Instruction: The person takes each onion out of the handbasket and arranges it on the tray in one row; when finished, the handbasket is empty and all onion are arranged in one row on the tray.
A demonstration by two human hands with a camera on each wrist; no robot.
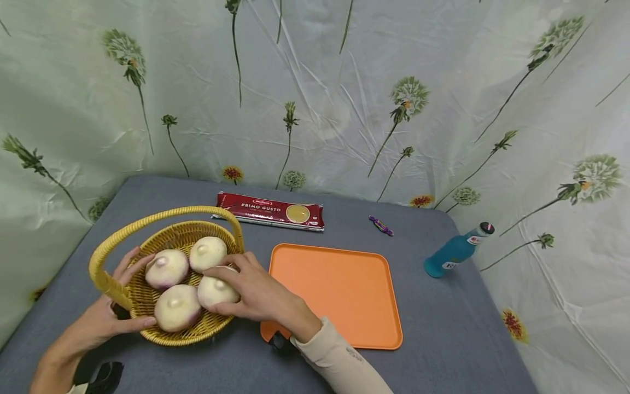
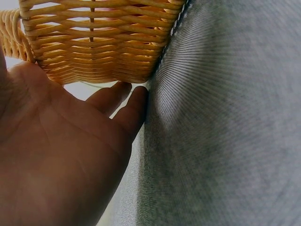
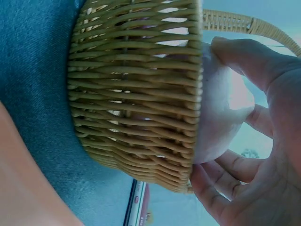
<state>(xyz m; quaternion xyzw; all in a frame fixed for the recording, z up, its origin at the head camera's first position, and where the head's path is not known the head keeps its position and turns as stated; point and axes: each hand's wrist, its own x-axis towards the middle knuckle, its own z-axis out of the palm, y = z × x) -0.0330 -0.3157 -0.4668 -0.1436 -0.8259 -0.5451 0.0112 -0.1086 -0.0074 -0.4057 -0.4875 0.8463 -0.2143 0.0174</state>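
Observation:
A yellow wicker basket (image 1: 179, 340) with a tall arched handle stands at the left of the table, holding several white turnips (image 1: 167, 268) tinged with purple. My left hand (image 1: 100, 320) grips its left side, thumb over the front rim and fingers by the handle's base. In the left wrist view, two fingers (image 2: 134, 106) lie low against the wicker wall. My right hand (image 1: 258, 287) holds the rightmost turnip (image 1: 215, 290) at the basket's right rim. The right wrist view shows that turnip (image 3: 223, 110) rising above the rim, thumb and fingers around it.
An orange tray (image 1: 339, 295) lies right of the basket, partly under my right forearm. Behind are a red Primo Gusto pasta pack (image 1: 270, 212) and a purple wrapped candy (image 1: 381, 225). A blue bottle (image 1: 455, 251) stands at the right. A flower-patterned curtain (image 1: 325, 109) hangs behind the table.

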